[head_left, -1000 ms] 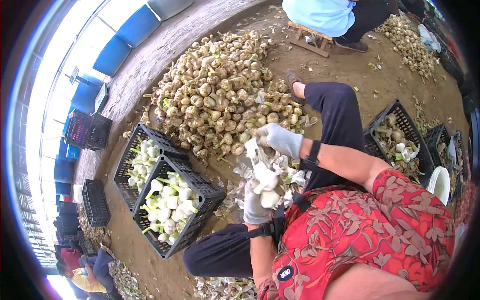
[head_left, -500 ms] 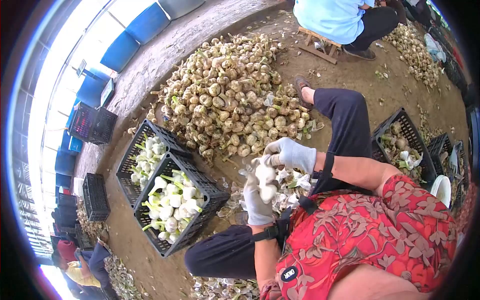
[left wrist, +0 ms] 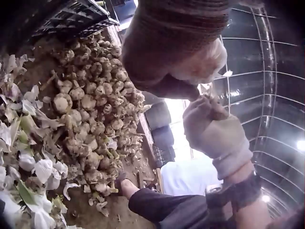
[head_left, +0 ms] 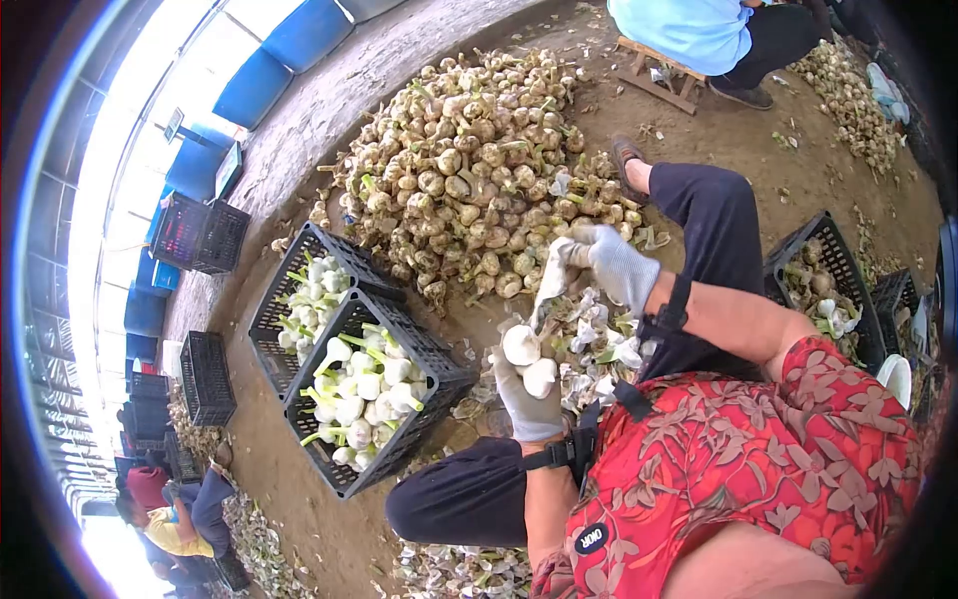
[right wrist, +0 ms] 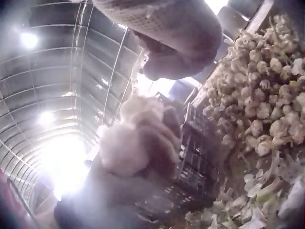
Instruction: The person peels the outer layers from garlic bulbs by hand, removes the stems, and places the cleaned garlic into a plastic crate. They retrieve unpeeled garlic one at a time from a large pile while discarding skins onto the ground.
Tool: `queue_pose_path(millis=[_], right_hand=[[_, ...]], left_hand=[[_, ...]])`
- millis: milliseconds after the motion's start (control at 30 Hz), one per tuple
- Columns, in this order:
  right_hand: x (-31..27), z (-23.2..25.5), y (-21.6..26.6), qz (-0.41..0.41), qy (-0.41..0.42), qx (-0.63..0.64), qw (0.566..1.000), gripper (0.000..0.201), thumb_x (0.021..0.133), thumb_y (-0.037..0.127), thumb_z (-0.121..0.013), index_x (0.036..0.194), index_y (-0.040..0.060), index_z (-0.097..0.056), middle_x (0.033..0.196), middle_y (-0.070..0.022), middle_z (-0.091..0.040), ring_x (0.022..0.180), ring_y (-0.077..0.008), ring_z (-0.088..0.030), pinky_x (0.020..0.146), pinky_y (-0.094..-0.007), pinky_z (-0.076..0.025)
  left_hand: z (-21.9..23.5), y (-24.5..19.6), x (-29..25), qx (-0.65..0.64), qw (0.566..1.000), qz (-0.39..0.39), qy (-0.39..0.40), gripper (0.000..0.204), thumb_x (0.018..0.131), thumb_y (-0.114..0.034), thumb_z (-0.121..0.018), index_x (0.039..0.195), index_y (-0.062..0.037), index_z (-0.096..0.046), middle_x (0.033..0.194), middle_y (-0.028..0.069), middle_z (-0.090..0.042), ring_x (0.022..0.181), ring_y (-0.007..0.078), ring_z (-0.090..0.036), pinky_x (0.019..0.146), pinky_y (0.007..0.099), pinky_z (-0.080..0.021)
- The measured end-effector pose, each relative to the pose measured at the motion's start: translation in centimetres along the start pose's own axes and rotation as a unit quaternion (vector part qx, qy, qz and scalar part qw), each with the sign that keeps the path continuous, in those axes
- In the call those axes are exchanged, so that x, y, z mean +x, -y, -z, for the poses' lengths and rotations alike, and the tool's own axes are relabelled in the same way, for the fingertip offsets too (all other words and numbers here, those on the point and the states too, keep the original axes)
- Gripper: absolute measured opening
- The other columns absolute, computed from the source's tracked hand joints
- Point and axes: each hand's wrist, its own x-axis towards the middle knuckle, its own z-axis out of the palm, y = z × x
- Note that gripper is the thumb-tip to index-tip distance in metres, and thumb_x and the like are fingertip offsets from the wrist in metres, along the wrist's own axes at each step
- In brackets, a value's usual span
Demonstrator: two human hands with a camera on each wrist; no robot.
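Observation:
My gloved left hand (head_left: pixel 529 407) holds two peeled white garlic bulbs (head_left: pixel 539 377) side by side above my lap. A little farther out, my gloved right hand (head_left: pixel 617 265) pinches a pale strip of garlic skin (head_left: pixel 550 288) that hangs from its fingertips. In the left wrist view a garlic bulb (left wrist: pixel 205 64) shows beside the near palm, with the right hand's bent fingers opposite. From the right wrist, the garlic bulbs look blurred, and fingers of the left hand curl round them. Loose white skins (head_left: pixel 599 339) lie below the hands.
A large heap of unpeeled garlic (head_left: pixel 459 170) spreads ahead. Two black crates, the nearer crate (head_left: pixel 439 384) among them, hold cleaned garlic with green stems. Another crate (head_left: pixel 871 324) stands on my right. A person in a light blue shirt (head_left: pixel 684 35) sits on a low wooden stool (head_left: pixel 664 75).
My hands have drawn apart: the right moved away from the left, carrying the garlic skin. The left keeps the garlic bulbs, now plainly visible. The whole head view has shifted slightly.

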Motion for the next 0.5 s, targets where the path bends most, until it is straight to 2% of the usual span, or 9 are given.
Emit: queue_pose_path(millis=[33, 67, 133, 167, 267, 300, 400, 433, 500], right_hand=[[1.0, 1.5, -0.2, 0.024, 0.035, -0.117, 0.992, 0.019, 0.095, 0.019, -0.057, 0.098, 0.0006, -0.062, 0.082, -0.0074, -0.066, 0.070, -0.0134, -0.062, 0.061, -0.0291, -0.051], [3.8, 4.4, -2.9, 0.122, 0.133, -0.332, 0.926, 0.023, 0.090, 0.020, -0.059, 0.106, 0.0036, -0.063, 0.086, -0.0116, -0.067, 0.079, -0.0235, -0.067, 0.069, -0.0375, -0.052], [1.3, 2.9, 1.1, 0.111, 0.323, -0.681, 0.648, 0.036, 0.083, 0.026, -0.064, 0.116, 0.0105, -0.062, 0.089, -0.0148, -0.066, 0.088, -0.0327, -0.066, 0.075, -0.0435, -0.052], [-0.3, 1.2, 2.7, 0.048, 0.345, -0.717, 0.604, 0.046, 0.080, 0.028, -0.065, 0.123, 0.0154, -0.060, 0.095, -0.0171, -0.066, 0.096, -0.0363, -0.064, 0.080, -0.0451, -0.051], [0.4, -0.3, 2.2, 0.133, 0.351, -0.606, 0.701, 0.052, 0.079, 0.027, -0.064, 0.129, 0.0163, -0.056, 0.106, -0.0188, -0.065, 0.102, -0.0338, -0.062, 0.083, -0.0437, -0.050], [1.2, -0.8, 1.7, 0.161, 0.350, -0.517, 0.765, 0.040, 0.079, 0.023, -0.064, 0.118, 0.0138, -0.064, 0.101, -0.0174, -0.067, 0.097, -0.0323, -0.064, 0.081, -0.0416, -0.050], [4.0, -1.7, 2.5, 0.140, 0.310, -0.496, 0.799, 0.027, 0.078, 0.018, -0.063, 0.103, 0.0111, -0.071, 0.093, -0.0157, -0.069, 0.090, -0.0309, -0.066, 0.078, -0.0398, -0.051], [5.4, -1.5, 2.6, 0.199, 0.263, -0.446, 0.832, 0.020, 0.077, 0.015, -0.063, 0.092, 0.0092, -0.073, 0.085, -0.0151, -0.069, 0.083, -0.0301, -0.067, 0.075, -0.0384, -0.051], [6.7, -2.2, 6.2, 0.106, 0.218, -0.337, 0.910, 0.020, 0.080, 0.009, -0.060, 0.096, 0.0028, -0.070, 0.083, -0.0105, -0.070, 0.076, -0.0193, -0.066, 0.067, -0.0318, -0.051]], left_hand=[[-1.0, -0.3, -0.4, -0.030, 0.999, 0.006, 0.031, 0.045, 0.096, -0.045, -0.047, 0.113, -0.0053, -0.057, 0.100, 0.0104, -0.062, 0.071, 0.0171, -0.056, 0.059, 0.0329, -0.048], [-0.6, -0.4, -0.3, -0.077, 0.996, 0.010, 0.045, 0.042, 0.095, -0.042, -0.048, 0.113, -0.0050, -0.057, 0.101, 0.0107, -0.062, 0.071, 0.0166, -0.055, 0.059, 0.0324, -0.047], [0.6, -0.5, 0.2, -0.172, 0.982, 0.017, 0.073, 0.038, 0.094, -0.036, -0.049, 0.113, -0.0042, -0.057, 0.102, 0.0112, -0.061, 0.070, 0.0157, -0.053, 0.058, 0.0314, -0.045], [0.3, -0.6, 0.0, -0.227, 0.970, 0.036, 0.085, 0.033, 0.093, -0.029, -0.050, 0.113, -0.0042, -0.057, 0.100, 0.0110, -0.060, 0.071, 0.0152, -0.054, 0.059, 0.0303, -0.045], [-0.3, -0.5, -0.2, -0.328, 0.933, 0.106, 0.106, 0.032, 0.092, -0.029, -0.052, 0.113, -0.0046, -0.056, 0.098, 0.0097, -0.060, 0.072, 0.0145, -0.053, 0.059, 0.0293, -0.044], [-0.3, -0.6, 0.2, -0.320, 0.928, 0.116, 0.151, 0.033, 0.091, -0.029, -0.054, 0.113, -0.0048, -0.057, 0.098, 0.0088, -0.059, 0.072, 0.0154, -0.054, 0.058, 0.0297, -0.043], [1.4, -0.6, 2.0, -0.327, 0.933, 0.139, 0.065, 0.033, 0.090, -0.031, -0.054, 0.109, -0.0043, -0.058, 0.095, 0.0102, -0.061, 0.075, 0.0209, -0.058, 0.063, 0.0347, -0.049], [1.9, -1.7, 2.7, -0.300, 0.942, 0.145, 0.029, 0.034, 0.089, -0.033, -0.055, 0.105, -0.0031, -0.060, 0.093, 0.0119, -0.063, 0.080, 0.0231, -0.061, 0.068, 0.0368, -0.053], [1.6, -6.3, 4.2, -0.301, 0.951, 0.073, -0.017, 0.032, 0.087, -0.030, -0.058, 0.103, -0.0019, -0.061, 0.093, 0.0135, -0.064, 0.084, 0.0251, -0.063, 0.073, 0.0394, -0.056]])
